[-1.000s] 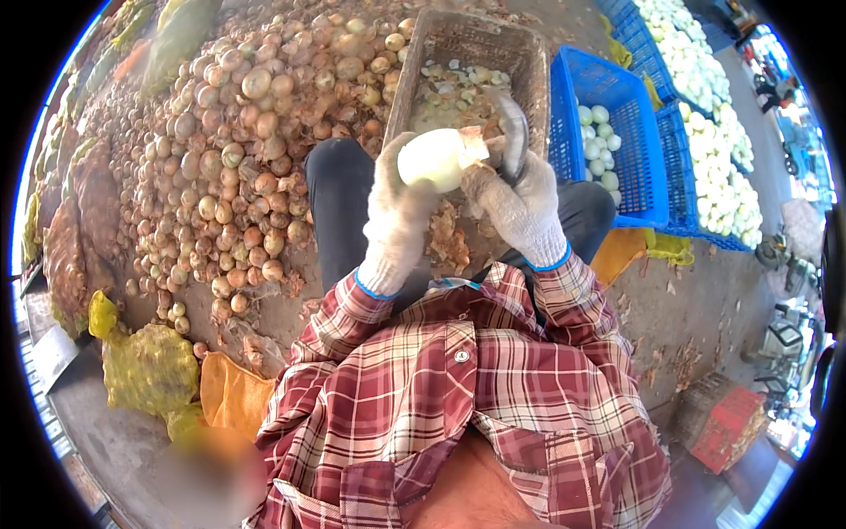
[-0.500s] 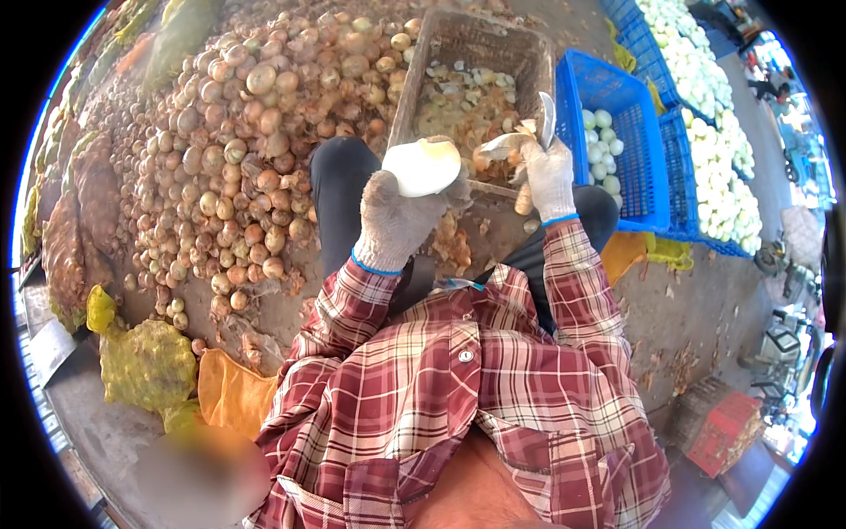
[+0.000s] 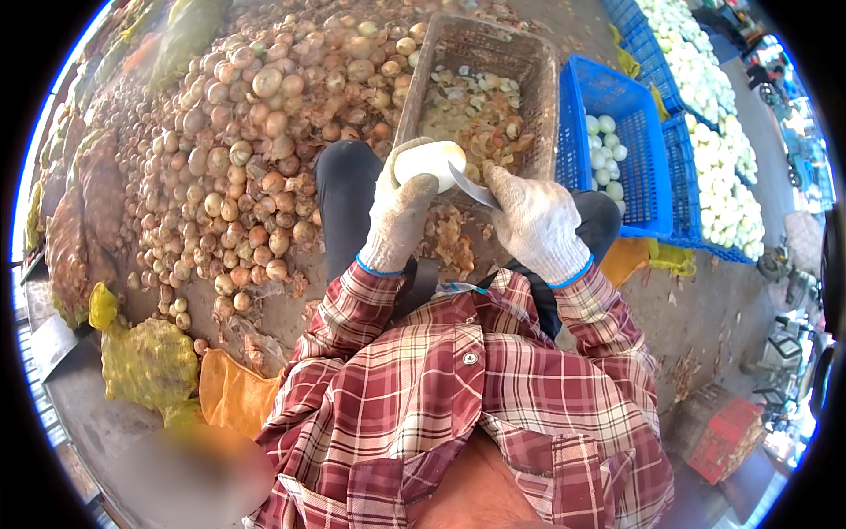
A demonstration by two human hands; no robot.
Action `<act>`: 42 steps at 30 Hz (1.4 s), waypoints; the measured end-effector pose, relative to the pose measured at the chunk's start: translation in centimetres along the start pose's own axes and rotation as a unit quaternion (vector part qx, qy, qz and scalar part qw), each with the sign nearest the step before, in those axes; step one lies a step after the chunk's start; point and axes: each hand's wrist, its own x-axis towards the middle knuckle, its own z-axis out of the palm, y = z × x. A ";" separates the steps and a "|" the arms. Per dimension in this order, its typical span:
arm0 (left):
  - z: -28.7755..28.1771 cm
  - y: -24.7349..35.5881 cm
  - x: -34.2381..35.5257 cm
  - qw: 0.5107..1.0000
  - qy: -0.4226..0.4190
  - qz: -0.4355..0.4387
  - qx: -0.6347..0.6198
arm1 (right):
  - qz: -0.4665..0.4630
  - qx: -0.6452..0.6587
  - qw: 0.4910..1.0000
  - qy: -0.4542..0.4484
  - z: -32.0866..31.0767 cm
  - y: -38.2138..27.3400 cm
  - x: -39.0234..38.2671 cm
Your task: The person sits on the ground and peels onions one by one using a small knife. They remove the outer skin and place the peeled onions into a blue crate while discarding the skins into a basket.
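Observation:
My gloved left hand [image 3: 398,210] is closed round a peeled white onion [image 3: 426,166], thumb in front and fingers behind. In my gloved right hand [image 3: 534,216] is a knife [image 3: 473,187]; its curved blade points left and its tip meets the right end of the onion. The fingers wrap the handle, which the glove hides. Just beyond both hands stands a dirty brown crate [image 3: 411,104] with loose onion skins and trimmings [image 3: 476,110] in it.
A large heap of unpeeled onions [image 3: 256,176] spreads to the left. At the right, a blue crate [image 3: 659,181] holds several peeled onions [image 3: 606,150]; more blue crates full of peeled onions [image 3: 718,176] stand beyond. Yellow [image 3: 150,361] and orange mesh sacks [image 3: 233,392] lie near left.
My right hand has come left and turned, bringing the blade to the onion. The loose skins seen by that hand are gone from it. The left hand has tilted slightly with the onion.

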 end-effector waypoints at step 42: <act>1.0 1.3 0.2 0.993 -0.088 -0.057 -0.046 | 0.229 0.817 0.528 0.034 -1.5 -1.3 1.6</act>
